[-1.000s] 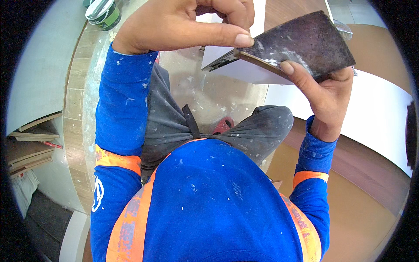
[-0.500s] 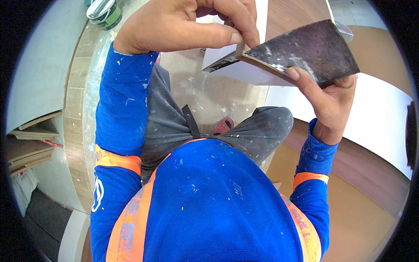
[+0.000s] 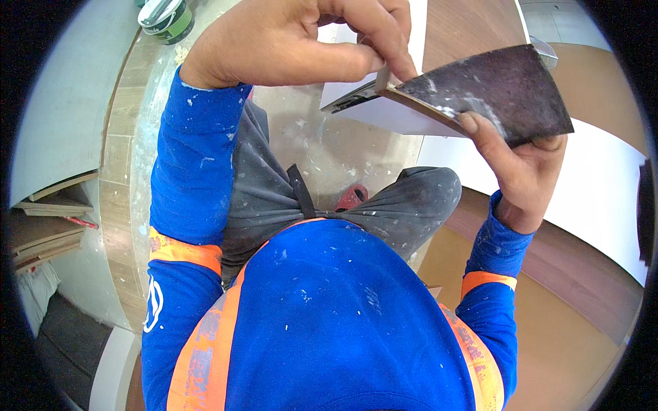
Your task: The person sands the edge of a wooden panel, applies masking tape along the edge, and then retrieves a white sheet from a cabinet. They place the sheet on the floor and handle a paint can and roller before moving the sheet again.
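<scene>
A dark wooden board (image 3: 493, 85) with white smears on its face and a lighter edge is held up in front of me, tilted. My right hand (image 3: 517, 164) grips its lower side at the right, thumb on the near face and fingers mostly hidden behind. At the board's left end, my left hand (image 3: 301, 44) is closed in a pinch, thumb and forefinger at the pale corner. Any small piece between those fingertips is hidden.
Beyond the board stands a white panel piece with a brown wood-grain top (image 3: 473, 27). A green and white bucket (image 3: 168, 22) sits at the far left. Stacked wooden boards (image 3: 51, 236) lie on the left. A red slipper (image 3: 351, 197) shows beside my bent leg.
The board and my right hand have shifted slightly right and down, and the board tilts a little more. My left hand has moved slightly right, still at its corner.
</scene>
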Tool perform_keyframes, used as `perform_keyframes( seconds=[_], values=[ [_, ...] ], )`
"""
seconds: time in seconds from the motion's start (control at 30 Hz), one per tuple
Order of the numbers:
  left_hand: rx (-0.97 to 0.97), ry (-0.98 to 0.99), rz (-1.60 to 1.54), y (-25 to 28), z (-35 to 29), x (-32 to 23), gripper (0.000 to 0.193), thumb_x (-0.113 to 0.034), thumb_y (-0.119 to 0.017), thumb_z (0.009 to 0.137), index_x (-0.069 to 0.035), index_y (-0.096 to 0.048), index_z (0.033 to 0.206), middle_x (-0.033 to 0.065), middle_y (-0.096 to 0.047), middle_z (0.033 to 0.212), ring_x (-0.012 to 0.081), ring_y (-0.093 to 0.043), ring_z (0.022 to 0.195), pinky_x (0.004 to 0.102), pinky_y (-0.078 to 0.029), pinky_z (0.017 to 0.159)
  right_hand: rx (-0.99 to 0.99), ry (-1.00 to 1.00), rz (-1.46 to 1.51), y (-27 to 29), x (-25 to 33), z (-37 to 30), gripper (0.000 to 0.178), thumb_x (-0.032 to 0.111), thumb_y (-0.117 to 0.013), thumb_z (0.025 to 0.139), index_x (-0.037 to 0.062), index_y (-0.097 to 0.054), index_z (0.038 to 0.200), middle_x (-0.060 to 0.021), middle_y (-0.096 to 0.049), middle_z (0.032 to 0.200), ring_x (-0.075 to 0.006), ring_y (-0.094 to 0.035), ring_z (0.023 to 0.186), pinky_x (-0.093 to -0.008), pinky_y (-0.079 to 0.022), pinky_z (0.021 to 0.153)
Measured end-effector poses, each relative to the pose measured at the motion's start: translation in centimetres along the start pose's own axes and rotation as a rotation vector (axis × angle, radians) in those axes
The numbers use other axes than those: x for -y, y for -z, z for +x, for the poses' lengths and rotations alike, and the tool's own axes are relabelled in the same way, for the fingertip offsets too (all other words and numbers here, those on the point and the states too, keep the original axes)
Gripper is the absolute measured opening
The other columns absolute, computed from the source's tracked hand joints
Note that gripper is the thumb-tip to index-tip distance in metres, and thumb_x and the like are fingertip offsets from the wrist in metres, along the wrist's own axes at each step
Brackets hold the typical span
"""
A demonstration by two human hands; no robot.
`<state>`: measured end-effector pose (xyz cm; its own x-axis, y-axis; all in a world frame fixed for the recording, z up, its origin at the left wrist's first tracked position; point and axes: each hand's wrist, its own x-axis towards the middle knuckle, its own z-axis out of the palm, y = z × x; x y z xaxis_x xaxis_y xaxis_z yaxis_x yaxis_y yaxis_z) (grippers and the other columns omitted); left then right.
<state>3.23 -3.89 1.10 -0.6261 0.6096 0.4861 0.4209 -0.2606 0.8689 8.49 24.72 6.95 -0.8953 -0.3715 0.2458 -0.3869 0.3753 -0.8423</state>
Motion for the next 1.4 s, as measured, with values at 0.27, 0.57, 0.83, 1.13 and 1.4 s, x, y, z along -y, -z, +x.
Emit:
perform_keyframes(
  seconds=[0.27,0.57,0.83,1.13,1.4],
  values=[
    [-0.019,-0.019,0.042,-0.27,-0.06,-0.21,0.026,0.001,-0.065,0.077,0.002,-0.08,0.098,0.0093,-0.069,0.085,0.0158,-0.061,0.076,0.0294,-0.047,0.067,0.04,-0.005,0.003,0.26,0.15,-0.08,0.039,-0.006,-0.083,0.08,-0.004,-0.071,0.117,-0.0095,-0.077,0.106,-0.0159,-0.072,0.098,-0.0321,-0.057,0.091],
    [-0.022,-0.05,0.05,-0.42,-0.03,-0.14,0.025,0.001,-0.067,0.077,0.001,-0.081,0.099,0.0095,-0.07,0.086,0.0164,-0.062,0.076,0.0298,-0.048,0.067,0.033,-0.032,0.008,0.38,0.36,-0.1,0.039,-0.007,-0.083,0.08,-0.0041,-0.071,0.117,-0.0101,-0.077,0.107,-0.0161,-0.072,0.097,-0.032,-0.057,0.09],
    [0.011,-0.055,0.087,-0.1,0.03,0.19,0.025,0.0,-0.068,0.077,0.001,-0.081,0.098,0.0096,-0.071,0.086,0.0168,-0.063,0.076,0.0302,-0.048,0.068,0.035,-0.009,0.012,0.13,-0.08,-0.25,0.04,-0.007,-0.084,0.08,-0.0044,-0.071,0.118,-0.0104,-0.077,0.108,-0.0172,-0.072,0.098,-0.0325,-0.057,0.091],
    [0.012,0.0,0.09,-0.13,0.09,-0.22,0.025,-0.001,-0.067,0.077,0.001,-0.08,0.099,0.0101,-0.071,0.086,0.0161,-0.063,0.076,0.0293,-0.048,0.068,0.037,0.025,0.035,0.25,-0.4,-0.29,0.039,-0.007,-0.083,0.08,-0.0042,-0.071,0.118,-0.0111,-0.077,0.107,-0.0176,-0.072,0.097,-0.0328,-0.057,0.09],
    [-0.029,0.022,0.034,-0.45,-0.13,-0.27,0.025,-0.001,-0.067,0.077,0.001,-0.08,0.098,0.0099,-0.071,0.086,0.016,-0.063,0.076,0.0296,-0.049,0.068,0.007,-0.011,0.034,-0.02,-0.29,-0.56,0.038,-0.005,-0.084,0.08,-0.0037,-0.072,0.116,-0.0109,-0.077,0.106,-0.0174,-0.072,0.096,-0.033,-0.057,0.09]
  ],
)
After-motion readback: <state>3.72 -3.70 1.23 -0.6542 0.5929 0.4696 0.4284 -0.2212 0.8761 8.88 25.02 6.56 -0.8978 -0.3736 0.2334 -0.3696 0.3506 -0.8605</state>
